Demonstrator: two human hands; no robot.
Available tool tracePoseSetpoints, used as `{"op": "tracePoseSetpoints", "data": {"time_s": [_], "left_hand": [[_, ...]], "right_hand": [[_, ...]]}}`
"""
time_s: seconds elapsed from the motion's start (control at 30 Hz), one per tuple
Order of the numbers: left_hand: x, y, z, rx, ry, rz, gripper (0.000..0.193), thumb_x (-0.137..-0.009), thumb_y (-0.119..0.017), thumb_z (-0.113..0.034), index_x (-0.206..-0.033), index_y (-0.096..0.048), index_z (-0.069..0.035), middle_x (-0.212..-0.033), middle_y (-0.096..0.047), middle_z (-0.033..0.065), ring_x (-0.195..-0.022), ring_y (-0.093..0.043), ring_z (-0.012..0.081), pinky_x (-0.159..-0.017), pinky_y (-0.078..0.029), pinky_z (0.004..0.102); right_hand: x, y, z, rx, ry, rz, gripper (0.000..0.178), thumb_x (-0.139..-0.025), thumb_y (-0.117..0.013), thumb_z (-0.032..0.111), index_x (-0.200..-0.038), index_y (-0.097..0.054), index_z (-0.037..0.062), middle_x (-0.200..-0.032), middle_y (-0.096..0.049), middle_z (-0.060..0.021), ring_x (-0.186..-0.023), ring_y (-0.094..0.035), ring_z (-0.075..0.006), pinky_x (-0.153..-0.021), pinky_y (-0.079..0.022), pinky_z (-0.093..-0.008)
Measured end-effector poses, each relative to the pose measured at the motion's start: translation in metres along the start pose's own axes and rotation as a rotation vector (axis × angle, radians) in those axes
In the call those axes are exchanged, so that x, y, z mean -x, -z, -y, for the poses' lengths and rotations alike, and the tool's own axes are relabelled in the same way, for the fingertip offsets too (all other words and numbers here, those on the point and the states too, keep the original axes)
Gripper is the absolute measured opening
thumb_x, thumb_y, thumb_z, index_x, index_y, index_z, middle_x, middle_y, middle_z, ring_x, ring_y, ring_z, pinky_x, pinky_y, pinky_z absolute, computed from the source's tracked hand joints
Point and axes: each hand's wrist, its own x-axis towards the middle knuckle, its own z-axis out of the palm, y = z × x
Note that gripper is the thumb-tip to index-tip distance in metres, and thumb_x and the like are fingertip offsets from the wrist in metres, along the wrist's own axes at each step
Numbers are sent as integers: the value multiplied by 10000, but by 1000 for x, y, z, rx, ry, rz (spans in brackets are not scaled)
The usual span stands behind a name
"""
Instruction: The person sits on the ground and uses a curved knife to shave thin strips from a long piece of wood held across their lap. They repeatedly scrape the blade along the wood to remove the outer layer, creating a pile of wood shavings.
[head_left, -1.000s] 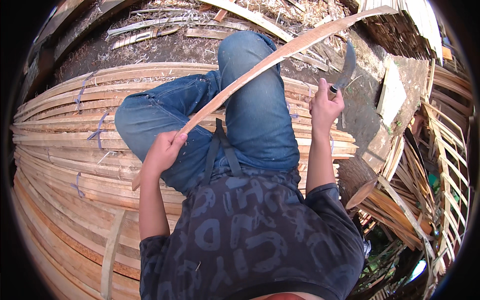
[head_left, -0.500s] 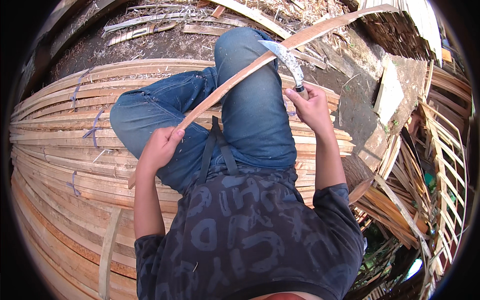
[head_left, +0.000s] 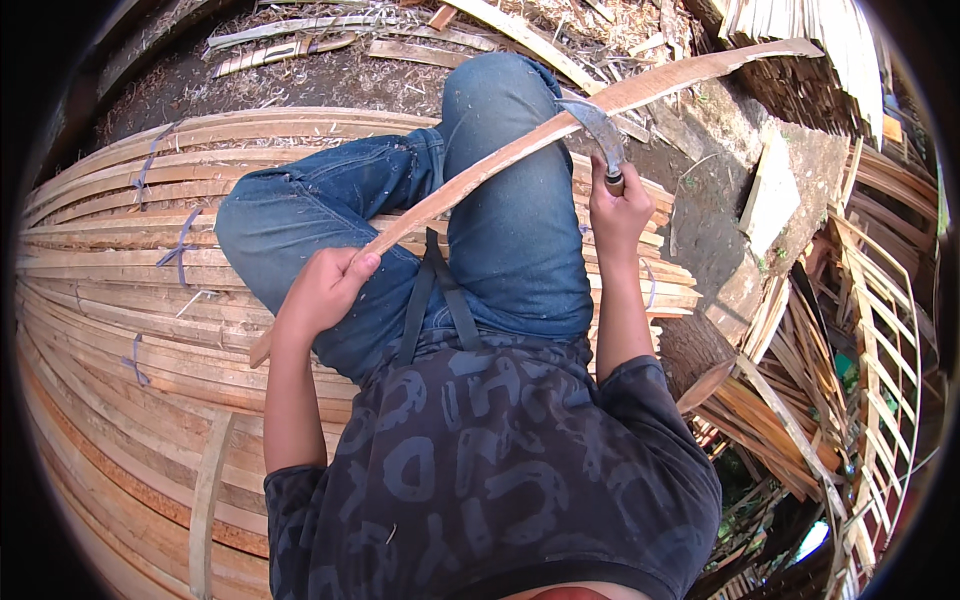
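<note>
A long wooden strip [head_left: 470, 185] lies slantwise across my raised right knee, its far end reaching to the upper right. Wrapped round its near part is my left hand [head_left: 325, 288], with the short tail of the strip showing behind the wrist. My right hand [head_left: 622, 205] is closed on the handle of a sickle [head_left: 600, 130], right of the knee. The curved, spotted metal blade lies against the strip just past the knee, its tip pointing left. Most of the handle is hidden in my fist.
Long wooden slats [head_left: 110, 285], tied in bundles with purple cord [head_left: 180, 252], lie beneath and left of me. A log [head_left: 698, 350] sits at my right. Beyond it are split wood pieces and a slatted wooden lattice [head_left: 885, 360]. Shavings and offcuts [head_left: 420, 52] litter the ground ahead.
My right hand has drawn the sickle a little nearer to me, and the blade has turned. The strip's far end has dipped and shifted right. My left hand keeps its grip.
</note>
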Motion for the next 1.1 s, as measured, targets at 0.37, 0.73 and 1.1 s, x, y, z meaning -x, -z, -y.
{"op": "tracePoseSetpoints", "data": {"time_s": [0.37, 0.73, 1.1], "left_hand": [[1, 3, 2, 22, 35, -31, 495, -948, -509, -361, -652, -483, 35, -542, -356, 62, -553, -347, 130, -513, -344, 350], [-1, 4, 8, 23, -7, -21, 497, -958, -499, -342, -618, -417, 11, -554, -307, 12, -566, -307, 90, -488, -296, 334], [18, 20, 10, -88, 100, -20, 475, -896, -594, -332, -614, -410, 3, -548, -301, 12, -546, -292, 107, -480, -286, 332]], "right_hand": [[-87, 70, -27, -358, -495, -318, 305, -911, -635, 229, -699, -477, 78, -503, -433, 35, -397, -379, -55, -359, -287, -226], [9, 18, 41, -213, -92, 402, 305, -798, -730, 193, -944, -561, -14, -689, -591, -155, -620, -611, -231, -592, -470, -313], [-2, 58, 19, -512, -216, 323, 200, -968, -497, 110, -1114, -552, -16, -789, -598, -40, -566, -475, -27, -491, -377, -171]]}}
